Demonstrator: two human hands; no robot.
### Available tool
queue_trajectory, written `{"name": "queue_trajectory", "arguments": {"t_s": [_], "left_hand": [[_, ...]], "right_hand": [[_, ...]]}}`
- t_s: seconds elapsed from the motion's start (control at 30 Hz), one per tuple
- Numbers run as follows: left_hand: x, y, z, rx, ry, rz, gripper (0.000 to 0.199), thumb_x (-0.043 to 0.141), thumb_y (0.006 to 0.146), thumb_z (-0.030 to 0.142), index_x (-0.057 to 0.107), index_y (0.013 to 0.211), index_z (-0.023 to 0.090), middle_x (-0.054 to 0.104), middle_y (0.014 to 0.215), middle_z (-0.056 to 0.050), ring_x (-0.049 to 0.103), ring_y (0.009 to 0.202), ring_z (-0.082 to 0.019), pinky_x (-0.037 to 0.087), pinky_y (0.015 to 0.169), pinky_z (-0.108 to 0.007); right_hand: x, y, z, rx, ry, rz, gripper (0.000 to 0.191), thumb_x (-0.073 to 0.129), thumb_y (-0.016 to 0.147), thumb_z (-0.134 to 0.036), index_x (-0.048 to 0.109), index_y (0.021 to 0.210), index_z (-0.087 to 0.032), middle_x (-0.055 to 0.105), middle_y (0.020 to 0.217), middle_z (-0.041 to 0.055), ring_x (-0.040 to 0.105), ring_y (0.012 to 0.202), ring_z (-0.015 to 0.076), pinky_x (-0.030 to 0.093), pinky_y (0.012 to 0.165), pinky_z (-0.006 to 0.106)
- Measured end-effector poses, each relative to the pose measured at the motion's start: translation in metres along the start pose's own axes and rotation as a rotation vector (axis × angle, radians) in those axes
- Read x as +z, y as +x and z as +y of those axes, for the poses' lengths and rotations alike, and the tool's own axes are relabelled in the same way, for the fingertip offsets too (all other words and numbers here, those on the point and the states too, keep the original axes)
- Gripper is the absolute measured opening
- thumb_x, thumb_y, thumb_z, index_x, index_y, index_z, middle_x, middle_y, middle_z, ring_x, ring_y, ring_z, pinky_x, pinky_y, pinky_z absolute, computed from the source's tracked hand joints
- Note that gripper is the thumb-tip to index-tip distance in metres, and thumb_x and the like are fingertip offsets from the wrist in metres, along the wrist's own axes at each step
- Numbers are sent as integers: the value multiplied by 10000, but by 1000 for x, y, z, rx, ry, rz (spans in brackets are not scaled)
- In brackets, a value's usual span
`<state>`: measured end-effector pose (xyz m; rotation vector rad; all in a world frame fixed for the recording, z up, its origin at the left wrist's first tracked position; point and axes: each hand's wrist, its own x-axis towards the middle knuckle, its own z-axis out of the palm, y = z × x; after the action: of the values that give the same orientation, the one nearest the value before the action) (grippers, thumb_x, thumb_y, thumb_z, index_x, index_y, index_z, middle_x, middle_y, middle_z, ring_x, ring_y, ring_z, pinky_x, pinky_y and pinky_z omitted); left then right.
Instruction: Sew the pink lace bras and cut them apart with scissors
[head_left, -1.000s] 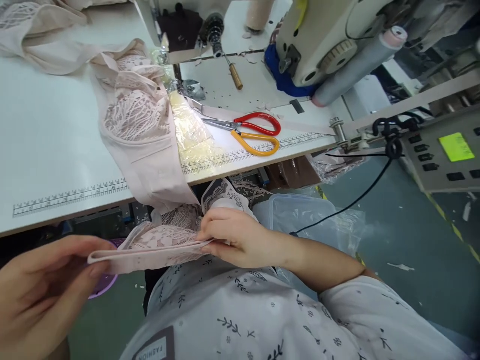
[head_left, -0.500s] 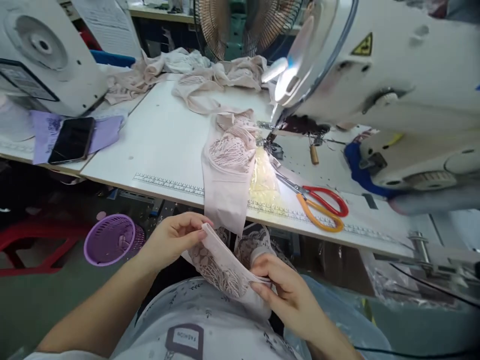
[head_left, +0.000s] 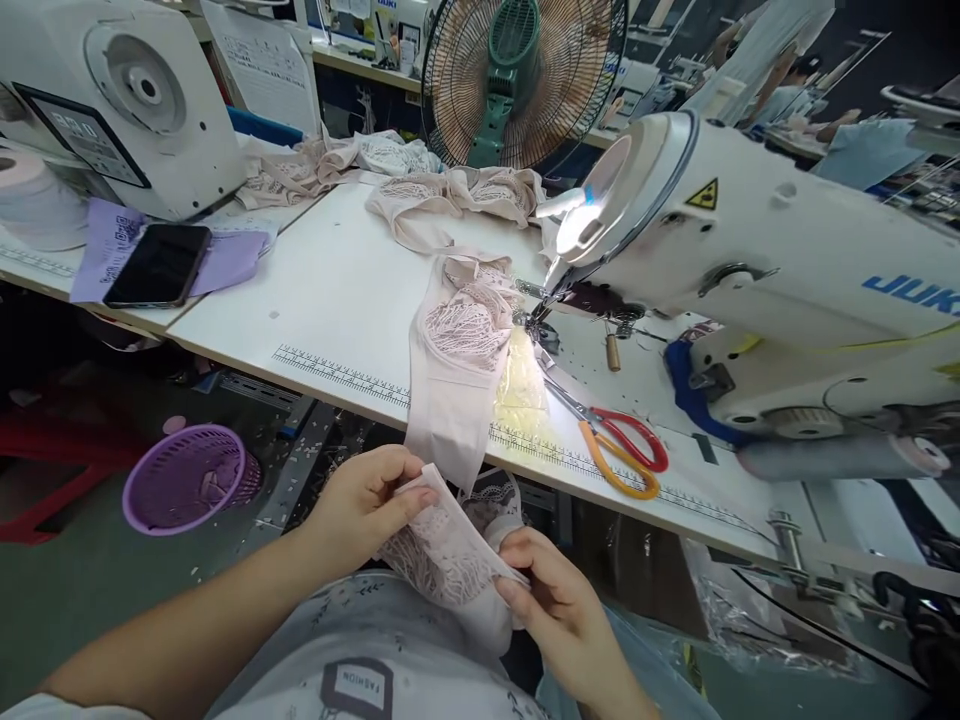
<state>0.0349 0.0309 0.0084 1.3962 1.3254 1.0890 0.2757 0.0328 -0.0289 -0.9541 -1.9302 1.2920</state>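
A pale pink lace bra (head_left: pixel 450 555) is stretched between my two hands above my lap, in front of the table edge. My left hand (head_left: pixel 375 500) pinches one end of its edge band between thumb and fingers. The other end of that band is pinched by my right hand (head_left: pixel 544 590). Part of the bra hangs below and behind the band, partly hidden by my right hand. Just beyond, another pink lace bra piece (head_left: pixel 461 345) lies on the table beside the needle of the sewing machine (head_left: pixel 675 220), its wing drooping over the front edge.
Scissors (head_left: pixel 619 450) with red and orange handles lie right of the bra piece. A phone (head_left: pixel 159 265) rests on purple paper at left. More pink bras (head_left: pixel 480 195) lie before a fan (head_left: pixel 521 80). A purple basket (head_left: pixel 184 480) stands on the floor.
The view has tilted up and shifted, showing more of the fan and machine. Both hands keep hold of the bra, whose lace side now faces the camera more.
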Motion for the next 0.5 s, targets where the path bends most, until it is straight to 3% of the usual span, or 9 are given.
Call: {"name": "queue_trajectory", "arguments": {"t_s": [0.2,0.33,0.5], "left_hand": [[-1,1,1,-78,-125,40,176,573,773,289,607,657,160,537,629,11,498,572,-116,410,539,-229],[-16,-3,2,-87,-80,80,166,609,748,263,588,608,176,503,593,30,472,552,-106,399,520,-222],[-52,-16,-6,-145,133,521,98,716,647,203,658,725,188,564,628,29,494,538,-115,387,457,-219]], "right_hand": [[6,1,0,-80,-131,17,118,495,890,-182,611,904,-197,558,821,46,574,760,161,471,633,258],[11,6,-2,-182,-257,11,213,451,896,-117,594,1038,-187,574,850,62,581,787,158,493,662,258],[6,11,6,-336,-387,6,224,439,888,-80,566,1067,-123,584,830,89,548,726,156,483,621,257]]}}
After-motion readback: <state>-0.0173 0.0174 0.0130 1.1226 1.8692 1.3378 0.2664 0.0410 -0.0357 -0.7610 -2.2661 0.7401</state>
